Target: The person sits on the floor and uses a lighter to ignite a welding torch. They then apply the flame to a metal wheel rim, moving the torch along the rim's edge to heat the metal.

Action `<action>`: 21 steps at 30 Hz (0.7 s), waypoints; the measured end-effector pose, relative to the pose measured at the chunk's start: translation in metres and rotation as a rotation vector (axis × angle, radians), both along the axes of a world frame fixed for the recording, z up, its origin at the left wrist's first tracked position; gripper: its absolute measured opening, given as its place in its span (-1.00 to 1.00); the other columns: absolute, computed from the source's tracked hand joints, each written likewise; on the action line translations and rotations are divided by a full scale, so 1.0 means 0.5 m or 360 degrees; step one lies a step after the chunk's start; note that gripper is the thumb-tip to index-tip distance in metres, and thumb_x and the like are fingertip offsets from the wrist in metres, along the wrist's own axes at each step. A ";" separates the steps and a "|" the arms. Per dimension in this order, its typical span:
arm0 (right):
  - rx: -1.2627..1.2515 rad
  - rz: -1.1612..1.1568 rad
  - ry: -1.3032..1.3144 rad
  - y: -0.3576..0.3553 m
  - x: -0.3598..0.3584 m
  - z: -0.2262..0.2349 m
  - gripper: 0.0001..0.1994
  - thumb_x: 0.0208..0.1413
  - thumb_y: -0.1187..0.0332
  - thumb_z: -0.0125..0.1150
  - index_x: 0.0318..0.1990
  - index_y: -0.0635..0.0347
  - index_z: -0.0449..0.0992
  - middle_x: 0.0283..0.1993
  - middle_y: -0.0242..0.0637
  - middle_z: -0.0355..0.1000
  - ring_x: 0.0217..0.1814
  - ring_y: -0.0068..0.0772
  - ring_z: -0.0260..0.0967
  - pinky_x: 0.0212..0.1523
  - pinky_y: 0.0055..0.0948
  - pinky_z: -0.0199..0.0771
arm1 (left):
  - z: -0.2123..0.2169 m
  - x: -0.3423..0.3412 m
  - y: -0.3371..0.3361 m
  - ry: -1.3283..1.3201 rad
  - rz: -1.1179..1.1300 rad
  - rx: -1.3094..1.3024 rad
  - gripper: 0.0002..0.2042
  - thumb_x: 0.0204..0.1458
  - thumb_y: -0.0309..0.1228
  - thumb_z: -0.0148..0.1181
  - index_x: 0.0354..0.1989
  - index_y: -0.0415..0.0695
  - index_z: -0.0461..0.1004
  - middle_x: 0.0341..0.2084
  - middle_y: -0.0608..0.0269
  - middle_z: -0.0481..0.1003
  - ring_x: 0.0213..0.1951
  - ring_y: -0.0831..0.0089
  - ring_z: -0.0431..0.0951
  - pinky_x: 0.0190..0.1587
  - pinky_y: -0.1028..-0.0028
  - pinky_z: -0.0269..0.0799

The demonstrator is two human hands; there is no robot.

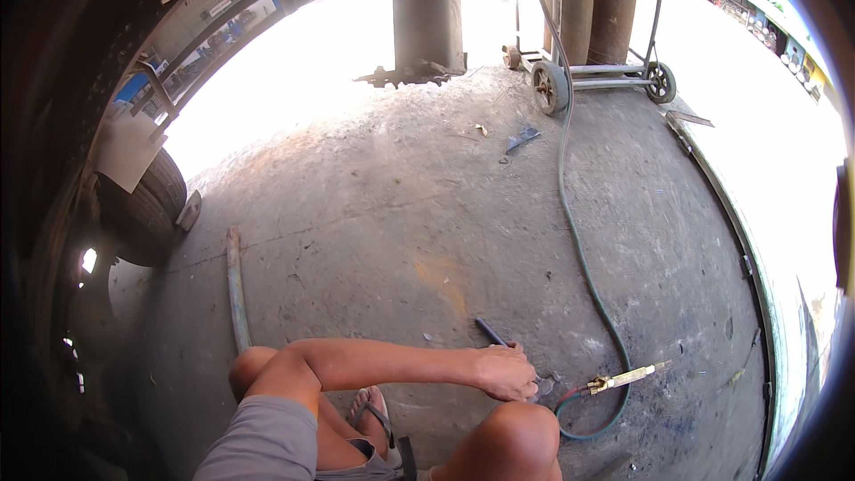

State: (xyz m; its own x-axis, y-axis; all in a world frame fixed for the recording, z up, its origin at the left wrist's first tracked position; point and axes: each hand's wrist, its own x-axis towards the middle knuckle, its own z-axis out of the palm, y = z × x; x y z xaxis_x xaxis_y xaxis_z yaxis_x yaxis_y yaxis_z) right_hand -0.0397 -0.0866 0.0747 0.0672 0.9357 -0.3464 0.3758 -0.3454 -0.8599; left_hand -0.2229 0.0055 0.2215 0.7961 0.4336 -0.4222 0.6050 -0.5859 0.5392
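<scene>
Left hand [506, 372] closed on a dark rod [490, 331] over the concrete floor [401, 214] — brass torch [623, 379] beside it; we cannot see our right hand.

The grey concrete floor [401, 205] is rough and dusty. A green hose [574, 240], a brass torch [623, 379] and a long pipe [236, 289] lie on it.

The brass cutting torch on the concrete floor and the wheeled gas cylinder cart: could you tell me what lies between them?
In the head view, a green hose runs across the bare concrete floor from the brass cutting torch to the wheeled gas cylinder cart.
</scene>
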 end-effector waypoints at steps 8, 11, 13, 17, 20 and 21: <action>-0.0217 -0.0544 0.1057 0.113 -0.108 -0.031 -0.37 0.42 -0.24 0.13 0.21 0.20 0.44 -0.03 -0.01 0.60 -0.08 -0.15 0.71 -0.23 -0.22 0.79 | 0.186 0.031 0.036 -0.0123 0.0395 -0.0025 -0.63 0.45 -0.18 -0.03 -0.23 -0.23 0.53 -0.40 -0.16 0.60 -0.26 -0.23 0.60 -0.19 -0.06 0.44; -0.0439 -0.0707 0.1526 0.139 -0.050 0.012 -0.36 0.43 -0.27 0.12 0.23 0.19 0.41 -0.01 -0.06 0.59 -0.12 -0.20 0.73 -0.31 -0.30 0.81 | 0.311 0.044 0.033 -0.0126 0.0411 0.0089 -0.64 0.41 -0.19 0.04 -0.32 -0.24 0.50 -0.49 -0.09 0.53 -0.38 -0.14 0.54 -0.26 0.02 0.39; -0.0399 -0.0648 0.1703 0.126 0.015 0.039 -0.51 0.49 -0.03 0.17 0.25 0.20 0.35 0.13 -0.09 0.55 -0.05 -0.17 0.73 -0.28 -0.34 0.84 | 0.363 0.062 0.026 -0.0198 0.0420 0.0116 -0.63 0.40 -0.20 0.06 -0.37 -0.25 0.47 -0.56 -0.03 0.45 -0.45 0.02 0.49 -0.32 0.13 0.35; -0.0513 -0.0569 0.1975 0.068 0.114 0.058 -0.66 0.45 0.19 0.17 0.20 0.16 0.34 0.00 -0.15 0.52 -0.09 -0.17 0.73 -0.23 -0.22 0.87 | 0.380 0.108 0.030 -0.0298 0.0351 0.0105 -0.60 0.40 -0.20 0.05 -0.42 -0.27 0.45 -0.63 0.10 0.35 -0.54 0.33 0.39 -0.41 0.26 0.25; -0.0626 -0.0476 0.2062 0.008 0.154 0.050 -0.58 0.37 0.40 0.13 0.32 0.17 0.24 -0.07 -0.15 0.46 -0.14 -0.14 0.72 -0.26 -0.13 0.87 | 0.358 0.134 0.041 -0.0179 0.0254 0.0118 -0.59 0.42 -0.20 0.04 -0.42 -0.28 0.45 -0.64 0.12 0.33 -0.57 0.38 0.34 -0.44 0.27 0.23; -0.0656 -0.0467 0.2037 -0.022 0.169 0.046 -0.53 0.34 0.45 0.10 0.36 0.15 0.20 -0.08 -0.14 0.45 -0.15 -0.15 0.72 -0.26 -0.12 0.87 | 0.345 0.145 0.044 -0.0153 0.0200 0.0103 -0.59 0.42 -0.20 0.04 -0.42 -0.28 0.45 -0.64 0.11 0.33 -0.57 0.38 0.32 -0.44 0.27 0.22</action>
